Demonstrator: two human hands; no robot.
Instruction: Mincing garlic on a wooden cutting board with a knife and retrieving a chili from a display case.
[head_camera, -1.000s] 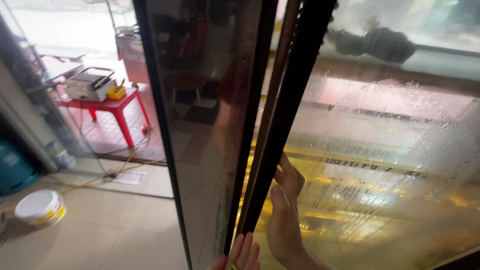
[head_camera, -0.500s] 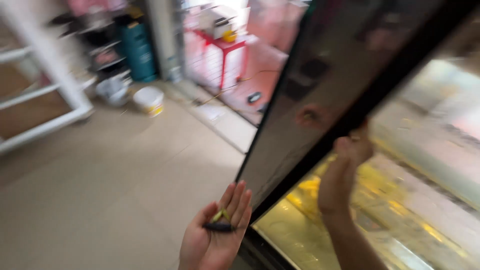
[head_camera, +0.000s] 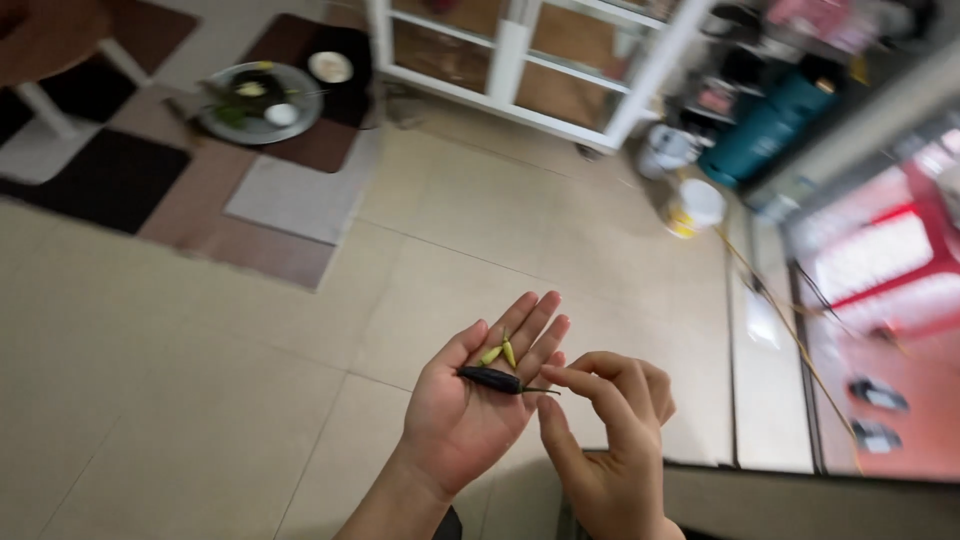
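My left hand (head_camera: 470, 410) is held palm up over the tiled floor. On its palm lie a dark, slim chilli pepper (head_camera: 490, 379) with a thin stem and two small yellow-green chillies (head_camera: 499, 353). My right hand (head_camera: 605, 440) hovers just to the right, fingers curled, its index fingertip almost at the dark chilli's stem end. Whether it touches the stem I cannot tell.
A round metal tray (head_camera: 258, 102) with small bowls and greens sits on patchwork floor mats (head_camera: 290, 200) at upper left. A white shelf frame (head_camera: 520, 70), a white bucket (head_camera: 695, 205) and a teal container (head_camera: 765, 135) stand at the back. A sliding-door track and red area lie at right.
The view has swung away from the glass door to the floor. My right hand left the door and came beside the left palm, which still carries the chillies.
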